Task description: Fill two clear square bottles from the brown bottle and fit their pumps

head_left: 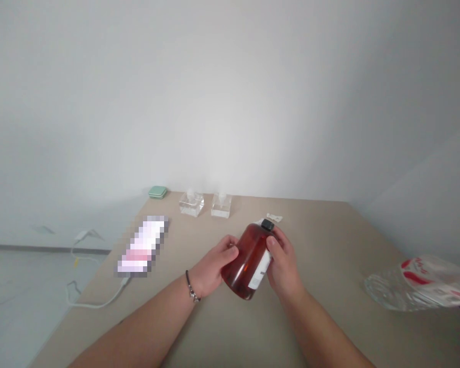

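Observation:
Between my two hands a brown, see-through bottle [242,258] with a black cap [267,224] is held up over the table, its top tilted to the right and away from me. A white label [259,271] shows on its right side. My left hand [213,263] grips the bottle's left side, thumb on the front and the other fingers mostly hidden behind. On the right, near the cap, my right hand [282,258] is closed round the shoulder of the bottle, with the thumb pressed on its front. A dark bracelet sits on my left wrist.
Two clear square bottles [221,205] stand at the table's back edge, beside a small green case [157,192]. A phone [143,245] with a white cable [99,305] lies at left. A crumpled white scrap [274,217] lies behind the bottle. At right lies a clear plastic bottle [394,286].

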Action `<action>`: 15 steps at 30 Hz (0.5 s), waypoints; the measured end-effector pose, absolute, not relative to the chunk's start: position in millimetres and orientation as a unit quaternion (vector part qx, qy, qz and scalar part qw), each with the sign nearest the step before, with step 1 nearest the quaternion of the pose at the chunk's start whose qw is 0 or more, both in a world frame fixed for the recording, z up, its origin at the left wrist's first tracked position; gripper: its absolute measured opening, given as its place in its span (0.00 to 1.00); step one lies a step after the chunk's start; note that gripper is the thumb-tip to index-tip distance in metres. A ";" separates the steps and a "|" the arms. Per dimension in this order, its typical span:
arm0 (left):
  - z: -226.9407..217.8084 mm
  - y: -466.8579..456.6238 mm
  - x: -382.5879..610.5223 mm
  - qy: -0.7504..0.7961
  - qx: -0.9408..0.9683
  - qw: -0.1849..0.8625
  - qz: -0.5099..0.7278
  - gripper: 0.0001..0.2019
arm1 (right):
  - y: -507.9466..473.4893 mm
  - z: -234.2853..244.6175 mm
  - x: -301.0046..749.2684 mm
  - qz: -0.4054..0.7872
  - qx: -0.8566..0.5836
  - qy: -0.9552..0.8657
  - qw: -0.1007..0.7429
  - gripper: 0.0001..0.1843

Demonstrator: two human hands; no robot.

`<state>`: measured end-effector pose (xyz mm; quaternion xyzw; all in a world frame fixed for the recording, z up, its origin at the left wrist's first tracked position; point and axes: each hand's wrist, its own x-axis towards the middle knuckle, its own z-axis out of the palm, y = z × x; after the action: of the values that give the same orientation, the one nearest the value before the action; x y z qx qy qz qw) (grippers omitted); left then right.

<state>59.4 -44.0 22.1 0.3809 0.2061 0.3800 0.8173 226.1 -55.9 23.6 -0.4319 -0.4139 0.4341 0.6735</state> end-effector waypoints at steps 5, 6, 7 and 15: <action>23.6 -48.0 60.3 0.296 0.514 0.682 0.428 0.36 | -53.0 26.0 227.1 0.378 -0.478 -0.389 0.691 0.21; 24.0 -49.7 61.1 0.309 0.533 0.667 0.419 0.36 | -53.3 25.5 227.3 0.374 -0.481 -0.395 0.688 0.23; 24.2 -51.0 61.8 0.316 0.542 0.661 0.413 0.33 | -53.7 24.7 227.3 0.373 -0.479 -0.401 0.686 0.24; 20.9 -47.2 60.1 0.169 0.350 0.839 0.380 0.23 | -57.1 21.2 224.5 0.434 -0.403 -0.424 0.686 0.27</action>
<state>60.1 -47.2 20.9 0.3497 0.1694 0.3803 0.8392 224.5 -57.1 21.2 -0.4026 -0.4243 0.4335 0.6855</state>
